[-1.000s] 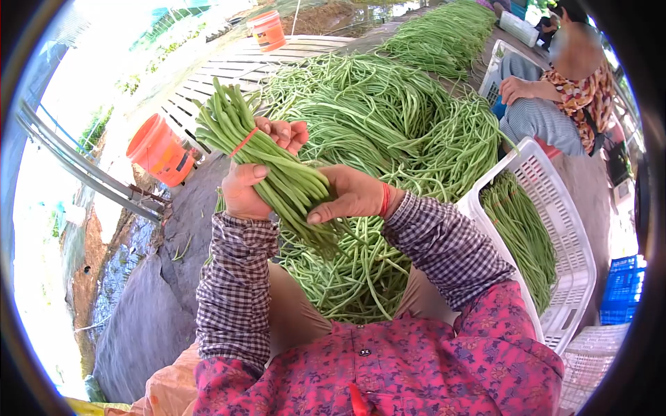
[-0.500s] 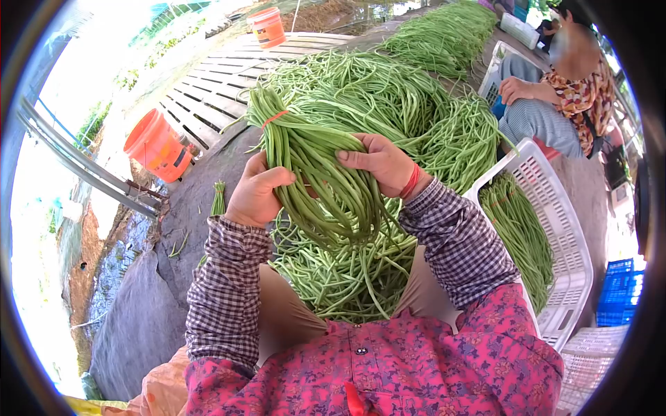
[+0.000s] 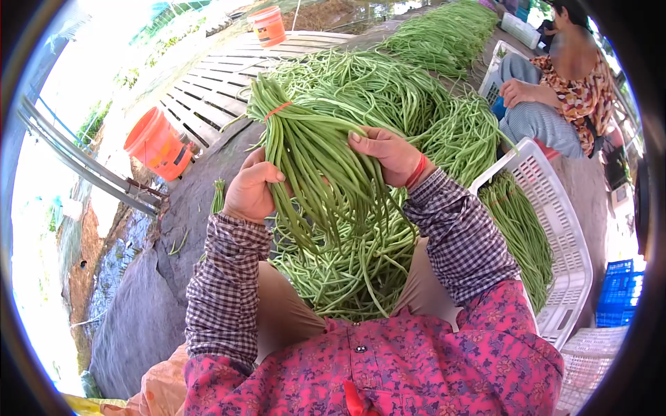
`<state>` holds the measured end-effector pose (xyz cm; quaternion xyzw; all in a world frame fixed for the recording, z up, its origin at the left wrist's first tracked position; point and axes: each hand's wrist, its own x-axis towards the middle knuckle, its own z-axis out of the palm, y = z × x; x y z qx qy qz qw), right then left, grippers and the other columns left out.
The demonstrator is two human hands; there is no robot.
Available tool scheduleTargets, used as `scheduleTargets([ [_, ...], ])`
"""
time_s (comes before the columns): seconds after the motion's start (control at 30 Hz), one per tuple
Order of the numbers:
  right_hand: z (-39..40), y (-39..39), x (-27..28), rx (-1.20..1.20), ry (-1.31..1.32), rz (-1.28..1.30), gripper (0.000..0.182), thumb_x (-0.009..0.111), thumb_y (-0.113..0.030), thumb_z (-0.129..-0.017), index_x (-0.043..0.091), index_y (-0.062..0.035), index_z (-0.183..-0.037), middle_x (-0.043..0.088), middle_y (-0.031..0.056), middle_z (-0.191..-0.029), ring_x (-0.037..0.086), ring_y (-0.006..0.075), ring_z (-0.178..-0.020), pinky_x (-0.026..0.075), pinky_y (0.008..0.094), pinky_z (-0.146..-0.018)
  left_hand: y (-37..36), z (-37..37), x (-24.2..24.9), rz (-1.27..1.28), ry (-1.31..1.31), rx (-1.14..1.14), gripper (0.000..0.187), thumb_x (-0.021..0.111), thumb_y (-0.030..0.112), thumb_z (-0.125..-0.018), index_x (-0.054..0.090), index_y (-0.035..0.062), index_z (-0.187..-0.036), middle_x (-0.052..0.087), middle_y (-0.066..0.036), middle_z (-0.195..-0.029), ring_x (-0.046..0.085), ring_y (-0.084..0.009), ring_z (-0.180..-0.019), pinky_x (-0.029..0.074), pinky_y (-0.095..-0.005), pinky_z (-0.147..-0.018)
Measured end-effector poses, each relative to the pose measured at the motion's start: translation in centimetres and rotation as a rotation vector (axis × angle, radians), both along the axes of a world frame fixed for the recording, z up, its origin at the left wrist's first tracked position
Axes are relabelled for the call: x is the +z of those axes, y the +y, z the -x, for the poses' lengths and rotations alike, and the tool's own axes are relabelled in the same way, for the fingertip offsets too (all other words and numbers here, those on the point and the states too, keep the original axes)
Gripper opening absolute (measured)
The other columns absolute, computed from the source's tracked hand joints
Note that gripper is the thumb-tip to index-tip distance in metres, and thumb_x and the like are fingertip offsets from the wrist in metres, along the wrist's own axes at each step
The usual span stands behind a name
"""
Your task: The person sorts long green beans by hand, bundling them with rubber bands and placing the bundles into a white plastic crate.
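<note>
In the middle of the frame, the left hand (image 3: 251,191) and right hand (image 3: 388,154) are both closed tight around 1 bundle of long beans (image 3: 312,156), tied with a red band (image 3: 277,110) near its top.

A bundle of long beans (image 3: 312,159) is held between the left hand (image 3: 248,191) and the right hand (image 3: 388,156), above a heap of loose beans (image 3: 361,270). To the right, a crate (image 3: 565,229) is filled with beans. A bucket (image 3: 158,144) is placed left; another person (image 3: 562,90) is seated behind the crate.
</note>
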<state>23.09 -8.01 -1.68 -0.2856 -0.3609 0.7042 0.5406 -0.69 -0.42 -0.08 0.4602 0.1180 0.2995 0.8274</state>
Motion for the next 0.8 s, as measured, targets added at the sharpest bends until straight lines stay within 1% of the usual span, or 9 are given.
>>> scheduleTargets([
  [0.1, 1.9, 0.1, -0.9, -0.049, -0.274, -0.293, 0.043, 0.067, -0.017, -0.085, 0.050, 0.0005, -0.120, 0.063, 0.0084, -0.105, 0.061, 0.0145, -0.091, 0.051, 0.0292, -0.082, 0.1, -0.4, 0.1, 0.002, -0.064, 0.020, 0.058, 0.044, 0.000, -0.069, 0.040, -0.0095, -0.126, 0.057, -0.022, -0.114, 0.062, -0.0331, -0.096, 0.052, -0.0431, -0.086],
  [0.13, 2.2, 0.2, -1.2, -0.074, -0.361, -0.389, 0.045, 0.070, -0.016, -0.082, 0.051, 0.0007, -0.119, 0.063, 0.0077, -0.104, 0.061, 0.0138, -0.092, 0.050, 0.0287, -0.082, -0.2, -0.5, 0.5, 0.017, -0.052, 0.028, 0.053, 0.045, -0.001, -0.070, 0.043, -0.0091, -0.122, 0.058, -0.020, -0.110, 0.063, -0.0306, -0.093, 0.053, -0.0414, -0.081],
  [0.17, 1.8, 0.9, -1.8, 0.021, -0.373, -0.400, 0.048, 0.075, -0.012, -0.077, 0.051, 0.0009, -0.117, 0.063, 0.0064, -0.102, 0.061, 0.0139, -0.089, 0.052, 0.0290, -0.077, -0.8, -0.7, 1.1, 0.032, -0.038, 0.036, 0.048, 0.046, -0.002, -0.071, 0.046, -0.0088, -0.118, 0.060, -0.018, -0.106, 0.063, -0.0281, -0.089, 0.053, -0.0397, -0.077],
  [0.2, 1.6, 0.7, -1.4, 0.060, -0.329, -0.327, 0.047, 0.074, -0.012, -0.078, 0.051, 0.0010, -0.117, 0.063, 0.0066, -0.102, 0.062, 0.0142, -0.088, 0.052, 0.0296, -0.076, -1.3, -1.0, 1.7, 0.047, -0.024, 0.044, 0.043, 0.047, -0.003, -0.072, 0.048, -0.0085, -0.115, 0.061, -0.016, -0.103, 0.063, -0.0257, -0.085, 0.054, -0.0379, -0.072],
  [0.3, 1.3, -0.7, 0.9, 0.127, -0.131, -0.153, 0.042, 0.069, -0.014, -0.082, 0.051, 0.0012, -0.116, 0.063, 0.0091, -0.099, 0.063, 0.0161, -0.083, 0.055, 0.0326, -0.069, -1.7, -1.6, 1.4, -0.183, 0.197, 0.206, 0.037, 0.049, -0.007, -0.073, 0.052, -0.0062, -0.110, 0.063, -0.013, -0.097, 0.063, -0.0232, -0.080, 0.054, -0.0341, -0.067],
  [0.4, -0.1, -0.4, 0.2, 0.134, -0.036, -0.010, 0.041, 0.066, -0.015, -0.085, 0.049, 0.0015, -0.119, 0.062, 0.0109, -0.101, 0.064, 0.0177, -0.084, 0.055, 0.0346, -0.070, -0.7, -1.2, -0.1, -0.066, 0.131, 0.191, 0.035, 0.051, -0.009, -0.072, 0.055, -0.0041, -0.106, 0.063, -0.012, -0.093, 0.063, -0.0212, -0.075, 0.053, -0.0317, -0.063],
  [0.57, -0.5, -1.2, 0.4, 0.170, 0.026, -0.071, 0.051, 0.063, -0.004, -0.078, 0.044, 0.0058, -0.124, 0.060, 0.0134, -0.111, 0.063, 0.0195, -0.092, 0.050, 0.0324, -0.085, -0.3, -0.6, -0.2, -0.109, 0.119, 0.138, 0.043, 0.045, -0.008, -0.070, 0.052, -0.0050, -0.113, 0.063, -0.014, -0.097, 0.062, -0.0241, -0.081, 0.053, -0.0370, -0.071],
  [0.67, -0.6, -1.7, 0.3, 0.222, 0.125, -0.133, 0.053, 0.063, -0.001, -0.075, 0.044, 0.0061, -0.124, 0.060, 0.0134, -0.112, 0.063, 0.0213, -0.093, 0.049, 0.0333, -0.088, -0.8, -1.0, -0.2, -0.090, 0.083, 0.157, 0.045, 0.045, -0.008, -0.070, 0.052, -0.0043, -0.114, 0.063, -0.015, -0.101, 0.063, -0.0246, -0.085, 0.053, -0.0368, -0.074],
  [0.8, 0.8, -2.7, 1.3, 0.109, 0.047, -0.134, 0.051, 0.064, 0.003, -0.072, 0.048, 0.0064, -0.120, 0.062, 0.0117, -0.108, 0.061, 0.0193, -0.095, 0.047, 0.0317, -0.090, -1.9, -1.9, 1.1, -0.043, -0.028, 0.228, 0.034, 0.053, 0.001, -0.080, 0.052, -0.0024, -0.113, 0.062, -0.016, -0.105, 0.063, -0.0244, -0.092, 0.053, -0.0367, -0.078],
])
